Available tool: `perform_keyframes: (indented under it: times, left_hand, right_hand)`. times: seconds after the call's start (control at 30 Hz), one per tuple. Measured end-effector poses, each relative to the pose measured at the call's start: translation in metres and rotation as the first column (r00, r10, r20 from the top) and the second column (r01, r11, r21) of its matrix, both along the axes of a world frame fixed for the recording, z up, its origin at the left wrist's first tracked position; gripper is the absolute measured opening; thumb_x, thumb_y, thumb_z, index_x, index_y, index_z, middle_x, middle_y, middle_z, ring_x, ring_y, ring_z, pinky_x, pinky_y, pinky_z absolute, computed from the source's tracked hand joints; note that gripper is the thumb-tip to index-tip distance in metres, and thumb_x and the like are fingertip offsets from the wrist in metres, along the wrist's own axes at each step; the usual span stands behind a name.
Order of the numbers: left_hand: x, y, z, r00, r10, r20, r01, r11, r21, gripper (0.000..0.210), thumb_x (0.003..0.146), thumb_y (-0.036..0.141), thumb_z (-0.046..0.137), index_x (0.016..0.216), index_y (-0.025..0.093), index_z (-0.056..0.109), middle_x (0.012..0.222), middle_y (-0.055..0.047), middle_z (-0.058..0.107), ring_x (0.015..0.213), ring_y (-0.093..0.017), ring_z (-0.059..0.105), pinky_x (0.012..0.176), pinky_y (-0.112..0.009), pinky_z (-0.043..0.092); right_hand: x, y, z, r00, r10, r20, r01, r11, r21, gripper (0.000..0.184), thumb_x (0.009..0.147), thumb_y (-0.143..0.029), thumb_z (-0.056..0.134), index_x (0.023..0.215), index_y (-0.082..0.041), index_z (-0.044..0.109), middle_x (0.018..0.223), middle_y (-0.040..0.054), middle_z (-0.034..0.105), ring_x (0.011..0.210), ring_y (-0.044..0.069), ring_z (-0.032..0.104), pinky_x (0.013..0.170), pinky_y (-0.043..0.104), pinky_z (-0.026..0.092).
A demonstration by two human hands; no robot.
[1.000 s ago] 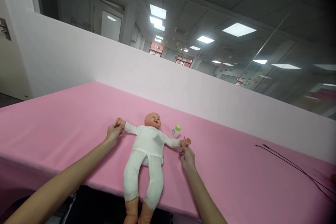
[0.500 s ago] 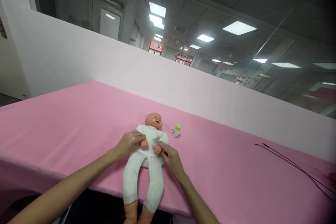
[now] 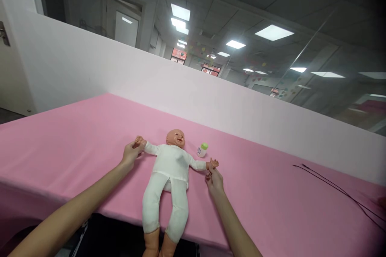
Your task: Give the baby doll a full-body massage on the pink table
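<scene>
Head view: at left, the left hand (image 3: 129, 156) has its grip pinched on one wrist of the doll (image 3: 170, 162), and that arm lies out sideways, so the spread here is judged done. At centre, the doll lies on its back on the pink surface (image 3: 271, 196), long axis running from head at the far end to feet beyond the near edge, slanting slightly left footward, face turned rightward. At right, past a green-capped bottle (image 3: 202, 151), the right hand (image 3: 215, 180) pinches the other wrist, that arm likewise extended; release of both wrists not yet done.
</scene>
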State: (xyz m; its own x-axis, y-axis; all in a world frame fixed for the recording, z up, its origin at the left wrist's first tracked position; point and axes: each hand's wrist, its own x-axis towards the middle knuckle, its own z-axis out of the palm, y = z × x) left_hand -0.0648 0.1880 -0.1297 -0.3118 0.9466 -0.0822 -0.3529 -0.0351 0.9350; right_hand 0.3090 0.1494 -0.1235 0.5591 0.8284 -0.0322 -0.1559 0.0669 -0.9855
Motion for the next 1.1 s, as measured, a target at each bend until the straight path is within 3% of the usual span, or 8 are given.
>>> perform_keyframes:
  times: [0.1,0.27,0.43,0.53,0.63,0.83,0.97,1.1]
  left_hand:
    - [-0.01,0.006,-0.004,0.994,0.048,0.093,-0.037,0.992,-0.121,0.042,0.057,0.042,0.092,0.077,0.015,0.068,0.075,-0.004,0.066,0.066,-0.015,0.061,0.063,-0.029,0.052]
    - [0.008,-0.018,0.014,0.932,-0.041,-0.36,0.142,0.955,0.26,0.034,0.078,0.048,0.079,0.092,0.018,0.074,0.093,-0.009,0.074,0.085,-0.024,0.068,0.07,-0.031,0.054]
    - [0.035,-0.041,0.018,0.369,0.064,-0.927,0.58,0.764,0.283,0.017,0.095,0.028,0.06,0.097,0.024,0.076,0.098,-0.007,0.078,0.097,-0.024,0.07,0.078,-0.03,0.051]
    - [0.043,-0.048,0.01,0.231,0.128,-0.964,0.646,0.721,0.25,0.018,0.095,0.019,0.056,0.097,0.023,0.074,0.098,-0.008,0.078,0.096,-0.024,0.071,0.079,-0.03,0.05]
    - [0.044,-0.049,0.012,0.339,0.061,-0.939,0.607,0.748,0.267,0.015,0.094,0.024,0.059,0.089,0.022,0.074,0.091,-0.006,0.077,0.09,-0.023,0.07,0.076,-0.029,0.048]
    - [0.011,-0.021,0.02,0.955,-0.032,-0.295,0.081,0.984,0.157,0.032,0.075,0.046,0.079,0.083,0.016,0.074,0.083,-0.007,0.073,0.077,-0.023,0.066,0.067,-0.031,0.049]
    - [-0.015,-0.003,0.01,0.998,0.057,0.025,-0.052,0.985,-0.164,0.038,0.055,0.041,0.092,0.07,0.016,0.067,0.064,-0.001,0.061,0.058,-0.014,0.055,0.056,-0.028,0.044]
    - [-0.01,-0.013,0.018,0.996,0.02,-0.089,-0.018,1.0,0.023,0.037,0.061,0.045,0.09,0.076,0.016,0.072,0.072,-0.004,0.067,0.067,-0.018,0.061,0.06,-0.029,0.048]
  right_hand:
    - [0.006,0.0,-0.004,0.999,-0.012,-0.043,0.011,1.0,-0.023,0.031,0.065,-0.045,0.085,0.08,-0.021,0.071,0.052,-0.0065,0.049,0.043,0.009,0.04,0.041,0.021,0.035]
    - [-0.026,-0.017,0.018,0.923,0.117,0.366,-0.181,0.973,0.146,0.047,0.076,-0.05,0.081,0.11,-0.017,0.078,0.073,0.001,0.07,0.055,0.013,0.053,0.05,0.025,0.045]
    - [-0.061,-0.036,0.015,0.517,0.312,0.797,-0.559,0.828,0.039,0.035,0.09,-0.029,0.063,0.122,-0.025,0.078,0.119,0.0065,0.078,0.101,0.027,0.074,0.092,0.042,0.059]
    - [-0.069,-0.041,-0.002,0.418,0.344,0.841,-0.627,0.779,-0.006,0.037,0.09,-0.023,0.059,0.121,-0.027,0.079,0.131,0.0057,0.074,0.122,0.03,0.069,0.11,0.049,0.051]
    - [-0.065,-0.036,-0.005,0.479,0.367,0.797,-0.611,0.792,0.002,0.034,0.089,-0.026,0.063,0.119,-0.027,0.079,0.126,0.0055,0.076,0.117,0.029,0.071,0.106,0.048,0.053]
    - [-0.019,-0.008,0.011,0.987,0.092,0.131,-0.1,0.994,0.053,0.035,0.069,-0.04,0.086,0.095,-0.017,0.078,0.058,-0.0036,0.062,0.047,0.011,0.048,0.045,0.023,0.041]
    - [0.005,-0.003,0.005,0.977,-0.065,-0.201,0.047,0.995,-0.093,0.023,0.064,-0.032,0.086,0.075,-0.02,0.07,0.052,-0.0065,0.052,0.043,0.007,0.04,0.04,0.019,0.033]
    - [-0.005,-0.011,0.011,0.995,0.008,-0.097,-0.007,1.0,0.018,0.032,0.064,-0.038,0.088,0.088,-0.02,0.077,0.055,-0.0063,0.053,0.047,0.009,0.042,0.044,0.021,0.038]
